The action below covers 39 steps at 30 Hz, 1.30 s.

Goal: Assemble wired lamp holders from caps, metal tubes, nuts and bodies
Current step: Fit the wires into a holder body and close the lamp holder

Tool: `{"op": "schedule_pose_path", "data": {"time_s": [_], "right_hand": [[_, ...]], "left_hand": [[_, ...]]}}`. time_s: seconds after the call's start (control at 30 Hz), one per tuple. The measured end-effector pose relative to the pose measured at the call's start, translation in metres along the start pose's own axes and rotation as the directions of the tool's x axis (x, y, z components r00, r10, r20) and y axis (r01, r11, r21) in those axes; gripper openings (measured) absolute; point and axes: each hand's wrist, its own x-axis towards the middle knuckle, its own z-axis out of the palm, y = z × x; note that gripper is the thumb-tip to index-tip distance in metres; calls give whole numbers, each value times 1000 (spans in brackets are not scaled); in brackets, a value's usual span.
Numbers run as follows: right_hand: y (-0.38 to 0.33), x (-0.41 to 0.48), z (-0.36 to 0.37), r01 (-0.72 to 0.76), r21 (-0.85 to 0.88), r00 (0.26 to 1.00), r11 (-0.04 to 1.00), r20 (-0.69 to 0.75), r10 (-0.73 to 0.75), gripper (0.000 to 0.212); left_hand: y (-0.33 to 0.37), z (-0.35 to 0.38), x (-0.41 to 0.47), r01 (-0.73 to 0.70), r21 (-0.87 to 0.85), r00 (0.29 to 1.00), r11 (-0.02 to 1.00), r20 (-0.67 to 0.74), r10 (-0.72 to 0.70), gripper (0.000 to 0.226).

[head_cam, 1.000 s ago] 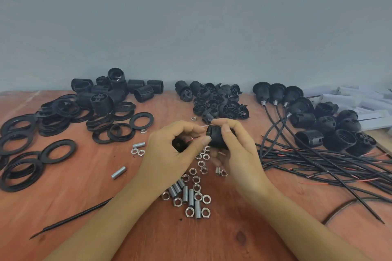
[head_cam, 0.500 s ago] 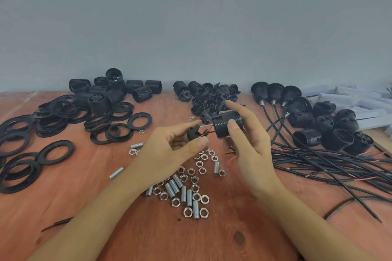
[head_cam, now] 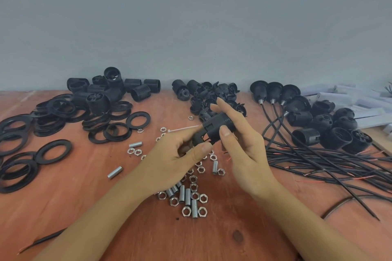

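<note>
At centre frame the right hand grips a threaded black lamp-holder body between thumb and fingers. The left hand pinches a small black part at its near end. Beneath them, nuts and metal tubes lie scattered on the bench.
</note>
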Motion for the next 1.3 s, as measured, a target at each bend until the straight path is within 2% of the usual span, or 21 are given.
{"op": "schedule_pose_path", "data": {"time_s": [0.13,0.43,0.6,0.73,0.93,1.17,1.3], "right_hand": [[0,0,0,-5,-25,1000,1000,10,5,45],[2,2,-6,-62,12,996,998,72,61,43],[6,2,-2,-168,89,986,982,14,167,43],[8,2,1,-196,128,980,972,-6,199,41],[6,1,2,-178,100,982,979,-39,182,38],[2,-1,2,-111,-39,993,993,27,112,45],[0,0,1,-54,-84,998,995,5,55,44]], "left_hand": [[-2,2,-1,-14,129,998,992,-53,21,53],[7,4,-3,-58,352,997,934,-29,73,63],[7,3,-3,-79,275,996,958,-27,90,49],[4,3,-2,-87,246,995,965,-33,98,34],[0,0,-3,-19,152,997,988,-71,30,38],[2,-1,-2,-78,278,995,958,-34,91,28],[2,-1,-1,-23,223,1000,975,5,23,26]]}}
